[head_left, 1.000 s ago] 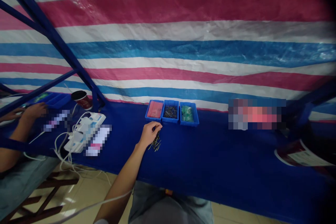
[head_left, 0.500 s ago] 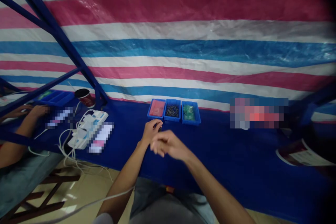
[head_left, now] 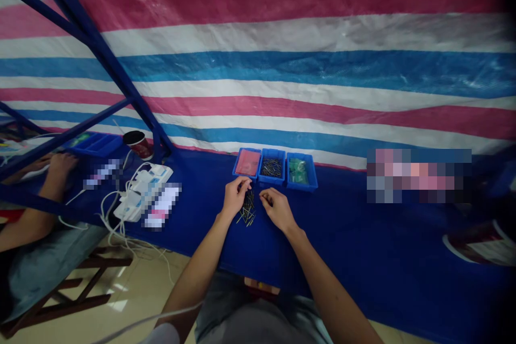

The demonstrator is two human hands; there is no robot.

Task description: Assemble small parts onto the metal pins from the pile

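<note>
My left hand (head_left: pixel 235 195) is at the left edge of a loose pile of screws (head_left: pixel 247 212) on the blue tabletop, its thumb and fingers drawn together. To the right of the pile, my right hand (head_left: pixel 278 208) has curled fingers with the tips pinched. Whatever is between the fingertips of either hand is too small to make out. Just beyond the hands are three blue bins in a row. The left bin (head_left: pixel 239 173) contains flat pink pieces, the middle bin (head_left: pixel 271 179) dark screws, and the right bin (head_left: pixel 301 187) green packets.
A white power strip (head_left: pixel 143 193) with tangled cables lies to the left, near a dark red cup (head_left: pixel 139 145). Another person's hand (head_left: pixel 62 164) is beyond the blue metal frame (head_left: pixel 102 51). A tipped red-and-white tub (head_left: pixel 479 242) sits at the far right. Striped sheeting (head_left: pixel 306 75) hangs behind.
My right hand has moved right and away from my left hand. The screw pile between them is now visible. The whole view has shifted slightly.
</note>
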